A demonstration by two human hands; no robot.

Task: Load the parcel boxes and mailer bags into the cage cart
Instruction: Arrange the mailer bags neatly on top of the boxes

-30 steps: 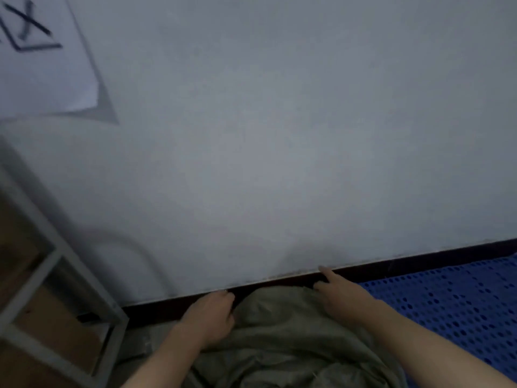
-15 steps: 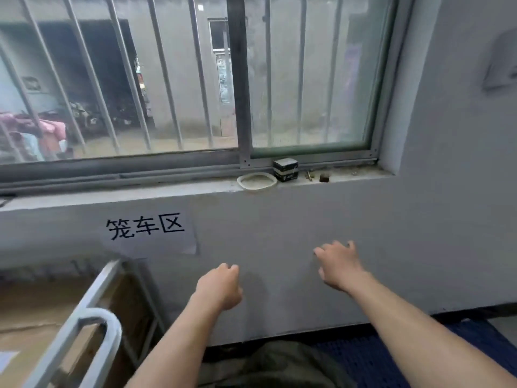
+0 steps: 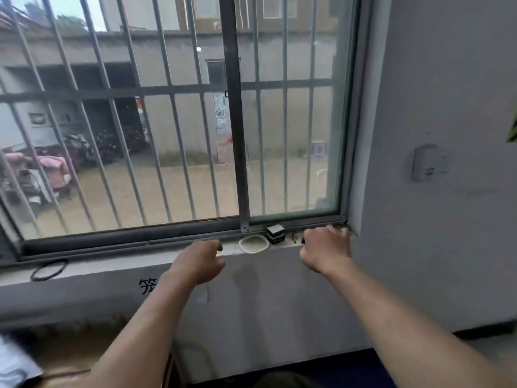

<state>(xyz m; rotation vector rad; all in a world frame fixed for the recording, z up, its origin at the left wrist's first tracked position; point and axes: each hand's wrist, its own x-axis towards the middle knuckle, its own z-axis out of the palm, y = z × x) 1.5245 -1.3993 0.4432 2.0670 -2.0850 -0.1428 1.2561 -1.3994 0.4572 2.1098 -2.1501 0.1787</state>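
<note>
Both my hands are raised in front of the wall below a barred window. My left hand [image 3: 199, 265] has its fingers loosely curled and holds nothing. My right hand [image 3: 326, 252] hangs with bent fingers just before the window sill [image 3: 117, 266], also holding nothing. Blurred brown cardboard [image 3: 64, 359] fills the bottom left corner, with a pale mailer bag [image 3: 14, 365] lying on it at the very edge. A grey-green bag [image 3: 279, 381] peeks in at the bottom edge between my arms. The cage cart's frame is not plainly visible.
On the sill sit a white dish [image 3: 253, 243], a small black-and-white box [image 3: 275, 233] and a black loop of cord [image 3: 49, 269]. A paper sign [image 3: 148, 285] is half hidden behind my left forearm. A white wall unit [image 3: 429, 163] is mounted on the right.
The view swung up from the floor and the grey-green bag to the window. Both hands let go of the bag and rose to sill height.
</note>
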